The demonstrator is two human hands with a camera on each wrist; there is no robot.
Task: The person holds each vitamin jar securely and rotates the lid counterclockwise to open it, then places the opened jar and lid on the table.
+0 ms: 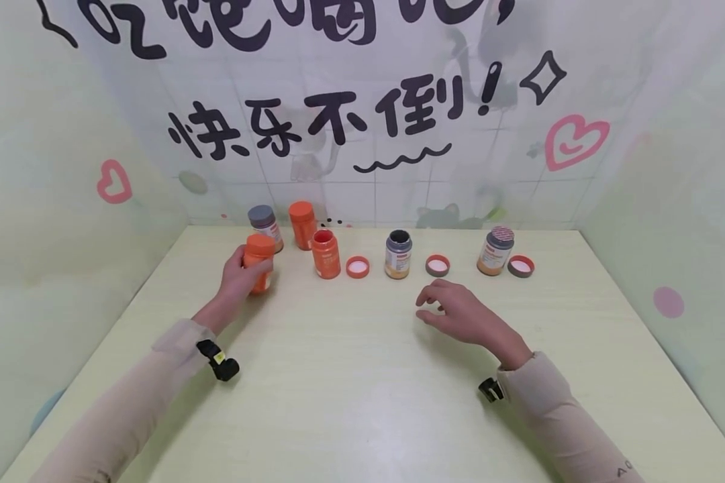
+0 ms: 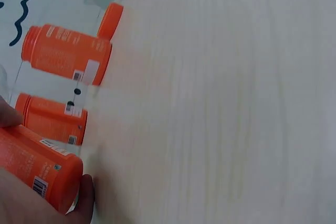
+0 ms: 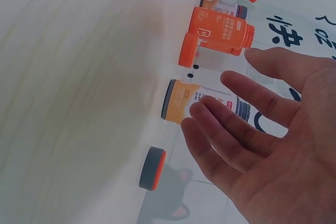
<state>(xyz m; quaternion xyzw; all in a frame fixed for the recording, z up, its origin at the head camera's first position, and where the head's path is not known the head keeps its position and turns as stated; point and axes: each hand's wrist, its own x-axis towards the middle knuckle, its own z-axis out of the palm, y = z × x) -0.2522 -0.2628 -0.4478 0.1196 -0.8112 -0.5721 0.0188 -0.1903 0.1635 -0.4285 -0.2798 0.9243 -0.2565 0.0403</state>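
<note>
My left hand (image 1: pixel 237 278) grips an orange bottle (image 1: pixel 260 247) with its orange cap on, at the left of the table. In the left wrist view the bottle (image 2: pixel 47 169) tilts between thumb and fingers. Behind it stand a grey-capped bottle (image 1: pixel 262 218) and another orange capped bottle (image 1: pixel 303 226). My right hand (image 1: pixel 459 312) hovers over the table with fingers loosely bent and nothing in them. Nearest to it are an uncapped grey bottle (image 1: pixel 398 256) and a grey cap (image 1: pixel 438 265) lying with its white inside up.
An uncapped orange bottle (image 1: pixel 326 256) stands beside its orange cap (image 1: pixel 358 267). At the right, a grey bottle with a patterned seal (image 1: pixel 495 252) stands next to another upturned cap (image 1: pixel 521 266). A printed backdrop (image 1: pixel 338 194) rises behind the pale table (image 1: pixel 350 402).
</note>
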